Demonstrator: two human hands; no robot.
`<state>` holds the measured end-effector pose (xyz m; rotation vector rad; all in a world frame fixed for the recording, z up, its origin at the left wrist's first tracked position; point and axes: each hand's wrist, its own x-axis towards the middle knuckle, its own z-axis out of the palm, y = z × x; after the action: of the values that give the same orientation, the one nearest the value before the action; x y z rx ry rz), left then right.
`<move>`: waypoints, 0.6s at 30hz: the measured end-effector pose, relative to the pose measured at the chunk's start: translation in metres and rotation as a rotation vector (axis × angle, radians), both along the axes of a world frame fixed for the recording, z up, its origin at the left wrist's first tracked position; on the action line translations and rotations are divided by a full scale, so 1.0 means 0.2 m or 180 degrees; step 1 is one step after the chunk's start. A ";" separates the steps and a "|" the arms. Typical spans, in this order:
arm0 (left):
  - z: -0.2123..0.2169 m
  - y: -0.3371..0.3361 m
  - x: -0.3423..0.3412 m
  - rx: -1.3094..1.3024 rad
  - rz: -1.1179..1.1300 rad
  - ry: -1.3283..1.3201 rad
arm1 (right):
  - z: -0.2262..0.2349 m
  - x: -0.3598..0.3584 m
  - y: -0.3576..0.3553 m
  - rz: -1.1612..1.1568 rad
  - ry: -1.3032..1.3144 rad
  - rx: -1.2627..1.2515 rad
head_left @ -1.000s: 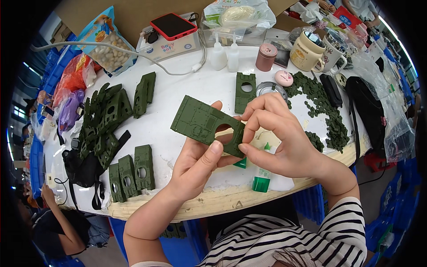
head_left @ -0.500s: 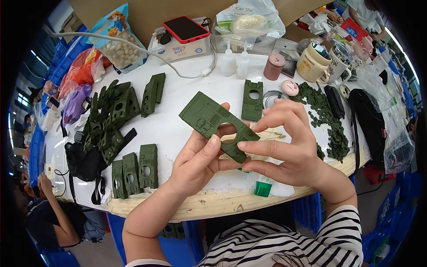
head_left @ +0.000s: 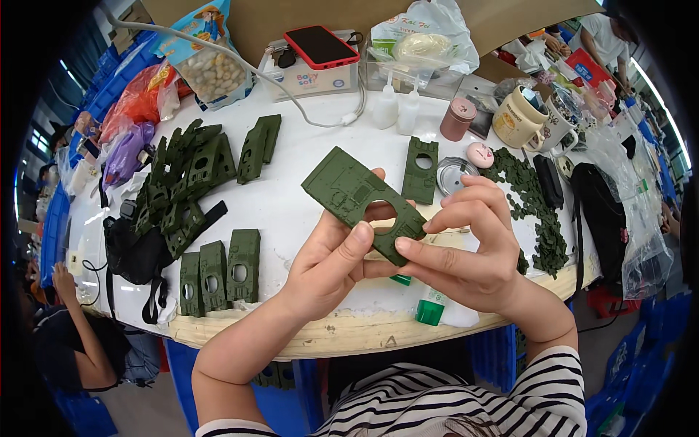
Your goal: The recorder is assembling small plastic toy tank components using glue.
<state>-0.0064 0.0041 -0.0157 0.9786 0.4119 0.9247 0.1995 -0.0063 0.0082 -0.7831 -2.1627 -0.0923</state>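
A dark green plastic model tank hull [head_left: 337,182] with a round hole is held tilted above the table. My left hand [head_left: 320,269] is closed on it, thumb on top beside the hole and fingers underneath. At the hull's near right end, my right hand [head_left: 477,251] pinches the edge between thumb and index finger, its other fingers curled above. Any small part between those fingertips is hidden. Another such hull [head_left: 420,171] lies just beyond my right hand. A green-capped tube [head_left: 431,309] lies below my hands.
Stacked green hull parts [head_left: 191,171] lie at left, with several hulls [head_left: 242,268] in a row nearer. Small green pieces [head_left: 551,240] spread at right. White squeeze bottles [head_left: 386,105], a pink canister [head_left: 458,119] and mugs [head_left: 518,120] stand behind. A cable [head_left: 291,95] crosses the back.
My right thumb and index finger have closed together at the hull's edge. The hull stays in my left hand, in nearly the same pose. The whole view has shifted slightly.
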 end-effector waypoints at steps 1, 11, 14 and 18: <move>0.00 0.00 0.00 0.0007 -0.0001 -0.0012 | 0.00 0.00 0.00 0.0009 0.0001 -0.0004; 0.01 0.02 -0.01 -0.0084 -0.0245 0.0065 | 0.03 0.02 0.00 0.0294 0.0218 -0.0509; 0.03 0.03 -0.02 -0.0117 -0.0402 0.0217 | 0.03 0.06 0.04 0.0499 0.0670 -0.0545; 0.03 0.05 -0.05 -0.0254 -0.0893 0.0266 | -0.02 0.06 0.08 0.0274 0.1167 -0.1297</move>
<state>-0.0155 0.0141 -0.0100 0.9753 0.3679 0.6114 0.2119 0.0101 0.0050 -0.8536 -1.8780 0.5130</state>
